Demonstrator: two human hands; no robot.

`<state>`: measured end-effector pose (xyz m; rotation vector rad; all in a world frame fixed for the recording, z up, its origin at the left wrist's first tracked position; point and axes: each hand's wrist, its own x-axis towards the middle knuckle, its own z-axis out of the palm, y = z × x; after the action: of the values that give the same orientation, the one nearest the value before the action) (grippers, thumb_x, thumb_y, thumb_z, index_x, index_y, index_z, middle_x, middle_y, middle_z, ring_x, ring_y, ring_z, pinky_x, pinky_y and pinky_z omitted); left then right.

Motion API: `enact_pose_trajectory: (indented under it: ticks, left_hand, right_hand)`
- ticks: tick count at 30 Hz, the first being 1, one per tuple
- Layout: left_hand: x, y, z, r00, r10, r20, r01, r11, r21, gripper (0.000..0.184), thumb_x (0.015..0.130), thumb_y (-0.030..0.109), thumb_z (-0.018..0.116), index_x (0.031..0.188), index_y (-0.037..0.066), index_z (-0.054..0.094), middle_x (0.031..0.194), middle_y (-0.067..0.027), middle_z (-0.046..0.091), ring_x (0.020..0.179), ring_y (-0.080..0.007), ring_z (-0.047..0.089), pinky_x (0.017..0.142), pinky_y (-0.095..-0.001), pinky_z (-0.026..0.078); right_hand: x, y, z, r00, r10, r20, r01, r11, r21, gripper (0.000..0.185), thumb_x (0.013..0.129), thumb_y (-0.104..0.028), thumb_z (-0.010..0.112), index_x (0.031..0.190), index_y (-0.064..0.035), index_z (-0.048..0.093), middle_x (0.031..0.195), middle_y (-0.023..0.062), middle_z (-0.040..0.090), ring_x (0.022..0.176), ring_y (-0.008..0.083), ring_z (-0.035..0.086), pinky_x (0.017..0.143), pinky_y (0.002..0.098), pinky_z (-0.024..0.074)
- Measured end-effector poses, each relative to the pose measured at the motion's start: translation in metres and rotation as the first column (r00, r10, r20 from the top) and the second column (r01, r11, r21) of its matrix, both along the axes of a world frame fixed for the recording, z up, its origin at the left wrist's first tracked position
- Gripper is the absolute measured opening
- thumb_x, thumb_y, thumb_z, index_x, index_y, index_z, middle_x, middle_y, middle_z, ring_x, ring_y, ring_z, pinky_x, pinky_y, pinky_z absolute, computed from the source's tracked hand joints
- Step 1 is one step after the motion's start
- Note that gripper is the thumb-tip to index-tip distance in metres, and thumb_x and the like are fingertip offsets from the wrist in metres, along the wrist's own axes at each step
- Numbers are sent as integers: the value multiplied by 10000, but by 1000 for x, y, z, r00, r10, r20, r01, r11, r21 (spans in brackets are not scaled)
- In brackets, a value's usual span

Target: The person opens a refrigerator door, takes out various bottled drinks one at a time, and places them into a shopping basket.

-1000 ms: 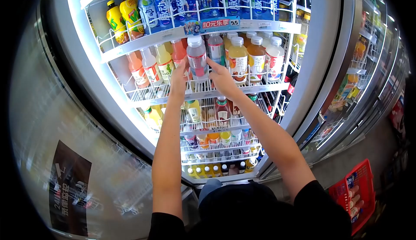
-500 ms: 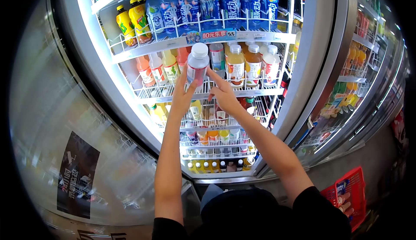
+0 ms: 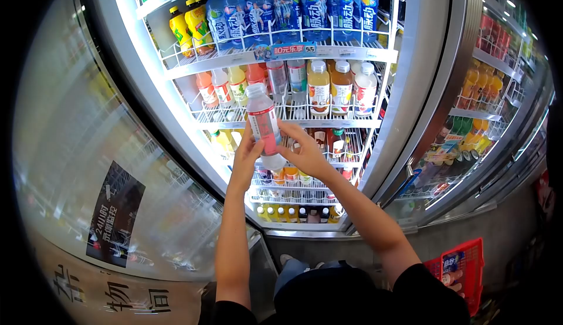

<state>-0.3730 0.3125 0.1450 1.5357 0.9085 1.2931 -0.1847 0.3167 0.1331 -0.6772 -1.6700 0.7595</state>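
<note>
A clear bottle [image 3: 263,122] with a white cap and a red and white label is held in front of the open fridge, its cap tilted up and to the left. My left hand [image 3: 245,158] grips its lower left side, thumb across the front. Against its right side, my right hand [image 3: 302,149] presses with the fingers bent. Behind it, a shelf row holds a tea bottle [image 3: 319,88], a white-capped pale bottle [image 3: 365,89] and several pink and yellow drinks.
Blue bottles [image 3: 285,8] fill the shelf above, behind a wire rail. The glass door [image 3: 158,207] stands open at the left. A red basket [image 3: 476,272] with items in it is at the lower right. Other fridges [image 3: 487,96] line the right side.
The bottle has come out from the shelf and down towards me, tilting so its label shows. Both hands have moved down with it, and the right fingers now touch its side.
</note>
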Motion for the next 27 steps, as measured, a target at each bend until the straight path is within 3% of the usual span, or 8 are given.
enact_pose_trajectory:
  ticks: [3, 6, 7, 9, 10, 15, 18, 27]
  left_hand:
    - [4, -10, -16, 987, -77, 140, 85, 995, -51, 692, 977, 174, 532, 1565, 185, 167, 1222, -56, 561, 1021, -121, 541, 853, -290, 445]
    - [15, -25, -25, 987, -63, 146, 73, 995, -70, 686, 970, 139, 533, 1561, 177, 188, 1185, -46, 557, 977, -116, 542, 831, -279, 451]
    - [18, -29, -28, 987, -68, 145, 79, 994, -71, 686, 970, 139, 533, 1561, 177, 188, 1185, -46, 557, 977, -116, 542, 831, -279, 451]
    - [24, -36, -39, 986, -82, 145, 88, 996, -33, 704, 954, 162, 597, 1551, 143, 224, 1040, -17, 534, 937, -107, 541, 852, -260, 453]
    - [30, -43, -43, 983, -75, 165, 86, 995, -55, 691, 946, 148, 618, 1538, 116, 263, 1068, -21, 554, 931, -103, 547, 842, -256, 453]
    - [57, -58, -80, 965, -142, 220, 175, 975, -139, 622, 950, 170, 626, 1491, 51, 343, 1152, -36, 581, 985, -111, 567, 863, -270, 472]
    - [72, -76, -91, 970, -92, 226, 150, 955, -257, 599, 942, 192, 641, 1458, 25, 386, 1257, -84, 568, 1025, -130, 571, 855, -273, 483]
    - [96, -134, -117, 925, -270, 266, 346, 888, -304, 610, 946, 202, 635, 1472, 35, 373, 1261, -93, 555, 1054, -143, 564, 870, -277, 485]
  right_hand:
    - [8, -8, -11, 998, -47, 53, 43, 996, 73, 718, 851, -198, 722, 1476, -84, 387, 1358, 159, 526, 1172, 244, 560, 991, 356, 436]
    - [17, -25, -13, 992, 119, -52, -124, 986, -110, 779, 892, -241, 693, 1532, -118, 267, 1433, 154, 483, 1160, 207, 565, 951, 351, 469]
    - [21, -33, -14, 992, 113, -53, -118, 987, -111, 779, 892, -241, 693, 1532, -118, 267, 1433, 154, 483, 1160, 207, 565, 951, 351, 469]
    - [31, -51, -16, 994, 98, -48, -108, 951, -291, 780, 895, -217, 688, 1538, -129, 255, 1426, 127, 492, 1134, 208, 572, 893, 325, 498]
    - [36, -57, -16, 992, 120, -43, -127, 958, -256, 791, 915, -164, 667, 1554, -156, 201, 1371, 98, 511, 1176, 180, 551, 820, 288, 537]
    - [55, -94, -46, 989, 21, -145, -62, 956, -286, 755, 903, -154, 673, 1538, -142, 264, 1374, 74, 524, 1064, 132, 564, 779, 261, 516]
    - [66, -119, -56, 986, -57, -157, 0, 941, -338, 759, 902, -154, 678, 1540, -151, 265, 1370, 77, 524, 1042, 110, 562, 747, 240, 505]
    - [90, -202, -84, 970, -226, -94, 182, 923, -339, 737, 905, -162, 685, 1529, -154, 293, 1348, 84, 545, 1072, 138, 567, 791, 283, 525]
